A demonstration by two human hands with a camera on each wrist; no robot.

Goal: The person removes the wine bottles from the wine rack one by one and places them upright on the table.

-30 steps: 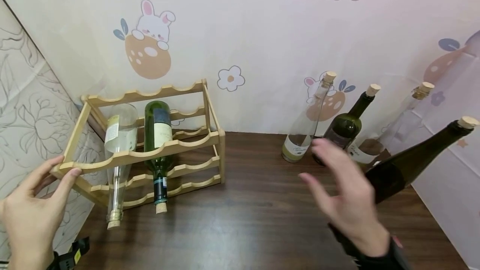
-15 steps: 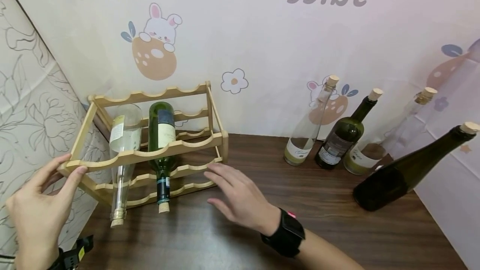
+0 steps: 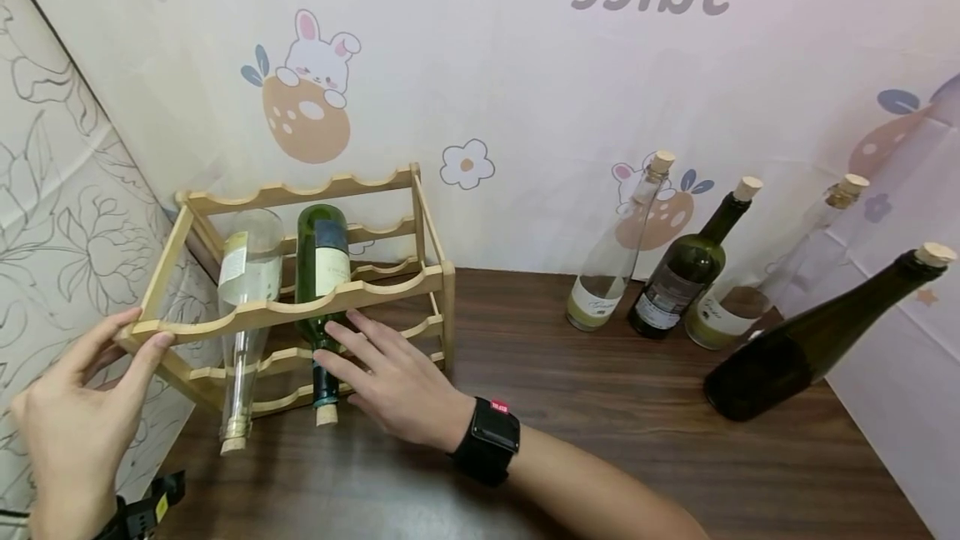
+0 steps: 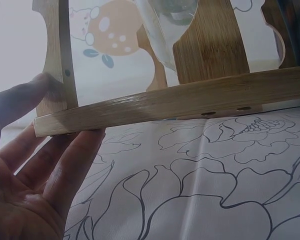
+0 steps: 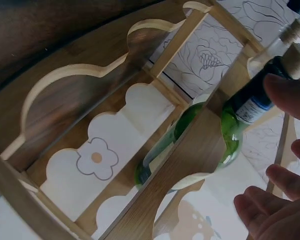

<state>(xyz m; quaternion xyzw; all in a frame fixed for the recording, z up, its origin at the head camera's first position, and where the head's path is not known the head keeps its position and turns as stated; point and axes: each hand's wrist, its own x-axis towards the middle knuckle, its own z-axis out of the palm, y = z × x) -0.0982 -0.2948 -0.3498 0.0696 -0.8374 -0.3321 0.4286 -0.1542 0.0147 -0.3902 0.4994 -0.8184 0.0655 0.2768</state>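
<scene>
At the left, a wooden wine rack (image 3: pixel 448 307) stands on the table. My left hand (image 3: pixel 78 407) grips its front left corner, thumb on top and fingers beneath the wood (image 4: pixel 190 97). A corked clear glass bottle (image 3: pixel 247 277) and a corked green wine bottle (image 3: pixel 318 244) lie in the rack, necks toward me and sloping down. My right hand (image 3: pixel 401 382) is at the green bottle's neck, fingers spread and overlapping it in the head view. In the right wrist view, the thumb is near the cork (image 5: pixel 296 61) and the other fingers (image 5: pixel 287 182) are apart from the neck.
Several corked bottles stand upright on the dark wooden table (image 3: pixel 540 407) at the right: a clear one (image 3: pixel 600 282), a green one (image 3: pixel 675 282), another clear one (image 3: pixel 727 311) and a dark one (image 3: pixel 787 357). A printed backdrop (image 3: pixel 510 65) rises behind.
My right hand has moved left from beside the standing bottles, across the table, to the green bottle's neck in the rack. My left hand keeps its grip on the rack corner.
</scene>
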